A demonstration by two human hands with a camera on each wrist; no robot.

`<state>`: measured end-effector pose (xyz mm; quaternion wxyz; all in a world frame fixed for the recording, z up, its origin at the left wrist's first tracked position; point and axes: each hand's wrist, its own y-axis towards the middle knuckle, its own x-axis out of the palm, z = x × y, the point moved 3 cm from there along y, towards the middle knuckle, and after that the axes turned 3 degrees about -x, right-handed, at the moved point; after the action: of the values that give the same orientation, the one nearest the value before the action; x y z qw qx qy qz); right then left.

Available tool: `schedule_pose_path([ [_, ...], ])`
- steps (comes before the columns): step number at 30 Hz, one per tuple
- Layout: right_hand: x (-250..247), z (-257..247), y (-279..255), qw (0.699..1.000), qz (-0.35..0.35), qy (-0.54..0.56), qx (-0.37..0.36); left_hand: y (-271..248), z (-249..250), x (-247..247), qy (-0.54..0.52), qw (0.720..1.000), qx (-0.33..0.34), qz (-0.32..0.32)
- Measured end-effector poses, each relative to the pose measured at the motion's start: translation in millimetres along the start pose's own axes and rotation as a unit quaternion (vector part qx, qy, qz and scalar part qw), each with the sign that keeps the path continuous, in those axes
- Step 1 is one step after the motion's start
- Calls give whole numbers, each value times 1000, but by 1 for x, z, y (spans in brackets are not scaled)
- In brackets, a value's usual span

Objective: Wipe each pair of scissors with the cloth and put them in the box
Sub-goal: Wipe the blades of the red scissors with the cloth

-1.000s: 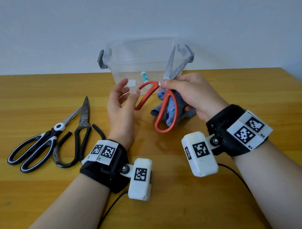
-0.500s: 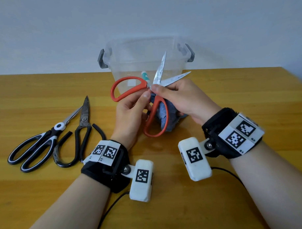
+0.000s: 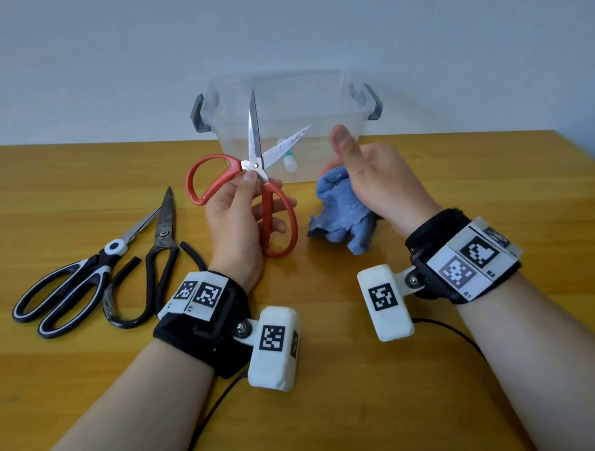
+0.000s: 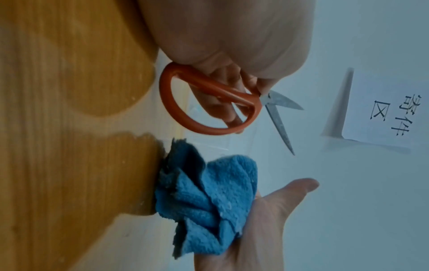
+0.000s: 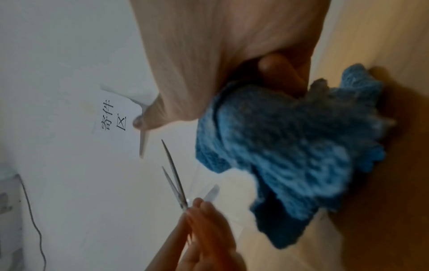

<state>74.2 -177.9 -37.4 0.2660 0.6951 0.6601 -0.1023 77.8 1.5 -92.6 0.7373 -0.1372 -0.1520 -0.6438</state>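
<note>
While the red scissors point(image 3: 251, 190) stand blades-up and spread apart, the left hand point(image 3: 237, 220) grips them just below the pivot, thumb on the joint, fingers curled around one red loop. A second ago the right hand held them against the cloth; they have now passed across, and the right hand has let go of them.

Right hand point(image 3: 372, 179): thumb raised, palm turned inward, the blue cloth point(image 3: 339, 217) bunched against the palm and hanging down to the table point(image 3: 430, 406). The right wrist view shows fingers curled into the cloth, so it is held loosely, not dropped.

Beyond both hands: the clear box point(image 3: 286, 124), grey handles, with a small white tube point(image 3: 288, 160) lying inside. No scissors in it yet.

Off to the outer side of the left hand, on the table: black-and-white scissors point(image 3: 75, 283) and all-black scissors point(image 3: 152, 264), lying close together, untouched.

Judgement: the handover frees the cloth hand to wipe the open blades. Open points face away from the person; care is needed when the cloth runs along the edges. First pair in progress, two waiting.
</note>
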Motion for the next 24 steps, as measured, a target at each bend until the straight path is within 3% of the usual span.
schedule_pose_path([
  [6, -21, 8, 4, 981, 171, 85, 15, -6, 2, 7, 23, 999, -23, -32],
  [10, -26, 9, 3, 976, 209, 55, -14, -7, -2, 10, 67, 995, -19, -71],
  [14, -19, 6, 4, 983, 166, 74, -10, -6, -5, 7, 108, 990, -4, -88],
  [20, -5, 8, 2, 984, 39, 162, 65, -2, -7, 4, 117, 990, 7, -81],
  [24, 0, 6, -2, 992, -14, 106, 66, -1, -6, 4, 108, 990, 16, -86],
])
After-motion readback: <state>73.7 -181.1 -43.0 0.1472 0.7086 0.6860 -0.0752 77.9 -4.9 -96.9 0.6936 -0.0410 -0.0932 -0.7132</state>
